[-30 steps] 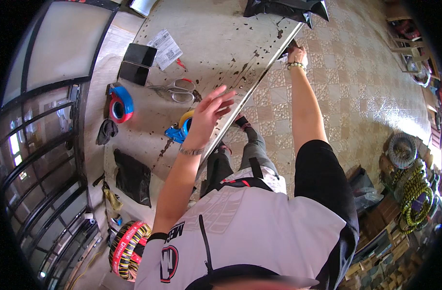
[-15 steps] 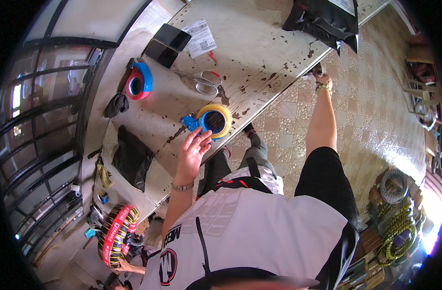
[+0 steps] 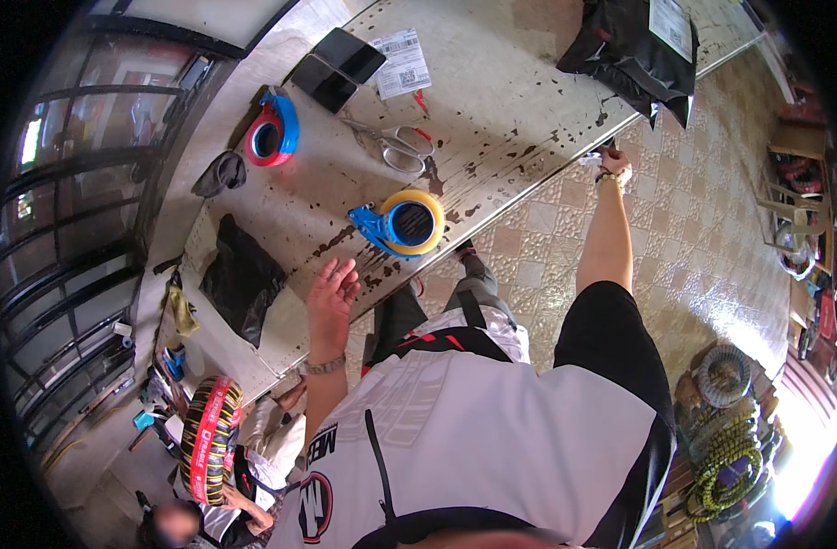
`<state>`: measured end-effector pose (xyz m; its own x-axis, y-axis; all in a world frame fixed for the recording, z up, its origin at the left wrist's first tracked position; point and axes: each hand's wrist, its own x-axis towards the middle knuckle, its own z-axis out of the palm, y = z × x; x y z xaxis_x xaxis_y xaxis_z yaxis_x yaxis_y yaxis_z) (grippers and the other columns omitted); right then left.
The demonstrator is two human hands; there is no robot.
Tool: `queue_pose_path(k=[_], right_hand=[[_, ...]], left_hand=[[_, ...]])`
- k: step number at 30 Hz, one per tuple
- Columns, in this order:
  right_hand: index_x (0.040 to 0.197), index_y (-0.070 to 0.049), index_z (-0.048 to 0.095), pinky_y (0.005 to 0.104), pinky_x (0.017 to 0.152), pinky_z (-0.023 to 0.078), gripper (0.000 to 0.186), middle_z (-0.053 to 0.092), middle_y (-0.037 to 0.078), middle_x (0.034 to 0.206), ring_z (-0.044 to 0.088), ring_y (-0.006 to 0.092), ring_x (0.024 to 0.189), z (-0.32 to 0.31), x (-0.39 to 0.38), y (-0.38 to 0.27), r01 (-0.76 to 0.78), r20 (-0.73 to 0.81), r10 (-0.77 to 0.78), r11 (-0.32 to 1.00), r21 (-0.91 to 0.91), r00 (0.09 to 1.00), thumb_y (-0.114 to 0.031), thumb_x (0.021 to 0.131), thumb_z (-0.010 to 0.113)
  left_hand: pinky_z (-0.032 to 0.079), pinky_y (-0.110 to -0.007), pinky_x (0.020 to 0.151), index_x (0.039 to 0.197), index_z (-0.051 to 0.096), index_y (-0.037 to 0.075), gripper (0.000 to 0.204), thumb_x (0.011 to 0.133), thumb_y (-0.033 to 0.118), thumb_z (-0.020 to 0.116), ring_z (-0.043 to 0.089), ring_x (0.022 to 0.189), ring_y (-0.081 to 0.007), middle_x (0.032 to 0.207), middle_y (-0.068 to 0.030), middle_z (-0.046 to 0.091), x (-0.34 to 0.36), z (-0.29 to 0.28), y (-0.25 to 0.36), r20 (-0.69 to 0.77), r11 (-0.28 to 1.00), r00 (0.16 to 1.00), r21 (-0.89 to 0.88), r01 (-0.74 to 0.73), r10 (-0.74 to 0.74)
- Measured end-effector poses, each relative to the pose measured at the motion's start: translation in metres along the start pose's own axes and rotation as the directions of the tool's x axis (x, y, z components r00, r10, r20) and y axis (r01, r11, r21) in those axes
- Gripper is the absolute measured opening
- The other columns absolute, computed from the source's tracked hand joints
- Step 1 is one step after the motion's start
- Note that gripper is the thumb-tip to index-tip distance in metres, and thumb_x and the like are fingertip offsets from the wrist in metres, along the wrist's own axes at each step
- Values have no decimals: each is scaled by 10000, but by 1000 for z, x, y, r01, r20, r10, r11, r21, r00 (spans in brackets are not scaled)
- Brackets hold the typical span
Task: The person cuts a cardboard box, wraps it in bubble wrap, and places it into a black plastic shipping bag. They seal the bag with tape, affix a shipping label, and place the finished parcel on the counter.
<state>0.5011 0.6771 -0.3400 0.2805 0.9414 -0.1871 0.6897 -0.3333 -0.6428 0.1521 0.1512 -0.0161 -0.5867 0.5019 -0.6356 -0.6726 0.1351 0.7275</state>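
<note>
My left hand (image 3: 332, 297) hovers at the table's front edge, fingers loosely bent and apart, nothing in them. Just beyond it lies a blue tape dispenser (image 3: 373, 224) carrying a yellowish roll of clear tape (image 3: 430, 222). Stretched out to the right, my right hand (image 3: 614, 165) is closed at the table's edge. Something small, dark and whitish shows by its fingers; I cannot make out what it is. Scissors (image 3: 403, 151) lie beyond the dispenser, and a second blue dispenser with red tape (image 3: 270, 137) sits farther left.
On the worn table (image 3: 501, 119) are a black plastic parcel (image 3: 624, 55), a printed paper (image 3: 402, 64), a dark folded device (image 3: 341, 69) and a black plastic bag (image 3: 242, 284). At lower left another person's hand (image 3: 236, 499) holds a wrapped tire (image 3: 208, 439). Coiled tires (image 3: 725, 457) stand at lower right.
My left hand has drawn back from the tape dispenser toward my body. My right hand stays at the table's edge. The other person has come further into view with the tire.
</note>
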Motion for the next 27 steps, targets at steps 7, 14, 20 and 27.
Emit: queue_pose_path(k=[7, 14, 20, 27], right_hand=[[885, -87, 744, 372, 748, 555, 306, 729, 117, 821, 709, 266, 769, -3, 6, -9, 141, 31, -138, 978, -154, 990, -313, 686, 803], [961, -143, 761, 415, 784, 555, 280, 726, 145, 887, 704, 321, 858, -11, 20, 5, 110, 39, -104, 892, -439, 994, -345, 772, 718], [844, -152, 758, 390, 778, 551, 302, 730, 106, 853, 705, 283, 839, -14, 27, 22, 87, -18, -110, 868, -489, 994, -407, 686, 798], [925, -92, 735, 346, 766, 551, 295, 734, 95, 852, 710, 241, 840, -11, 34, 5, 205, 76, -192, 949, -241, 978, -303, 723, 777]], left_hand=[[488, -326, 925, 1326, 464, 43, 375, 970, 136, 533, 595, 1048, -174, 1249, -133, 598, -5, 5, -18, 6, 999, 999, -15, 36, -36], [483, -320, 946, 1337, 464, 72, 383, 971, 156, 537, 588, 1077, -169, 1290, -108, 568, -6, 3, -20, 10, 999, 999, 16, 44, -45], [483, -322, 949, 1319, 491, 73, 360, 972, 158, 538, 587, 1077, -170, 1275, -98, 575, -3, -6, -24, 36, 999, 999, 22, 36, -37], [489, -328, 929, 1309, 504, 63, 342, 979, 151, 526, 584, 1059, -174, 1236, -101, 585, -1, 2, -30, 15, 992, 996, 84, 89, -91]])
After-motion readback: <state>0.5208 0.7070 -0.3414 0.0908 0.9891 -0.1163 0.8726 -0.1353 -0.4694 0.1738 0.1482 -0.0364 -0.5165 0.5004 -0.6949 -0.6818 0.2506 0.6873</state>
